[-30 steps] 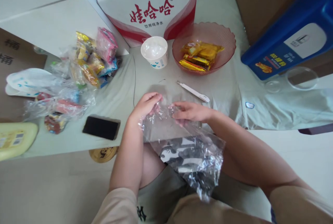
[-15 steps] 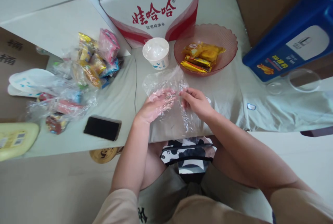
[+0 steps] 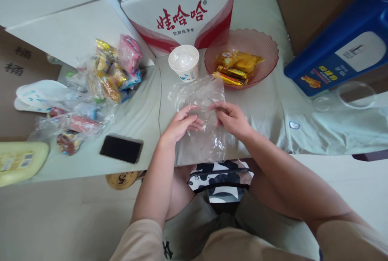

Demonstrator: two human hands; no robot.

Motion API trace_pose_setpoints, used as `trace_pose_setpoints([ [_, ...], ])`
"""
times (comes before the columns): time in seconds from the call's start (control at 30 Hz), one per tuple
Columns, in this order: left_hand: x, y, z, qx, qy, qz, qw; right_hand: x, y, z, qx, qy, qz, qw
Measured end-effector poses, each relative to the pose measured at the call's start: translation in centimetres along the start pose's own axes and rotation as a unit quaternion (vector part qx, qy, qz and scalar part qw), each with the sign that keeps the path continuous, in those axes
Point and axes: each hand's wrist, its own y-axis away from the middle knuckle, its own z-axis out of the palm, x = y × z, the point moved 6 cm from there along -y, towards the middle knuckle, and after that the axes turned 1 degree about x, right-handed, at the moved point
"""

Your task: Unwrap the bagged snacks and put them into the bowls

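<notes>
A thin clear plastic bag [image 3: 209, 131] hangs loosely between my hands and over the table's front part. My left hand [image 3: 178, 125] grips its left side, thumb and fingers bent on the film. On the other side, my right hand [image 3: 232, 119] pinches the bag between thumb and fingertips. Just behind it stands a white paper cup [image 3: 184, 67] with blue marks and clear crumpled plastic inside. The pink ribbed bowl [image 3: 269, 57], behind my right hand, holds several yellow snack packets [image 3: 242, 63].
At the left lie a heap of wrapped snacks [image 3: 112, 77], a black phone [image 3: 121, 149] and a pale yellow bottle [image 3: 22, 162]. White cartons [image 3: 182, 18] stand at the back. A blue jug [image 3: 336, 47] and a clear plastic cup [image 3: 356, 95] are at the right.
My left hand's fingers, earlier behind the film, now show in front of it, with the thumb turned inward. My right hand keeps its pinch, and the bag has shifted shape.
</notes>
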Motion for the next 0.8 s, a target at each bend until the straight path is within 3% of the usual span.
trace_pose_setpoints([
  [0.1,0.4,-0.2,-0.7,0.038,0.004,0.022,0.999,-0.1,0.0,-0.5,0.024,-0.002,-0.005,1.0],
  [0.2,0.5,-0.2,-0.4,0.014,0.001,0.018,1.0,-0.1,0.1,-0.8,0.033,-0.014,-0.001,0.999],
  [0.27,0.6,-0.1,-0.1,0.006,-0.007,0.019,1.0,-0.2,0.2,-0.8,0.031,-0.017,-0.001,0.999],
  [0.47,1.2,-0.1,-0.3,0.051,0.042,0.065,0.996,-0.4,0.2,-0.5,-0.007,-0.027,-0.009,1.0],
  [0.8,1.2,-0.3,-0.3,0.022,0.076,0.022,0.997,-0.3,0.1,-0.5,-0.013,-0.008,0.0,1.0],
])
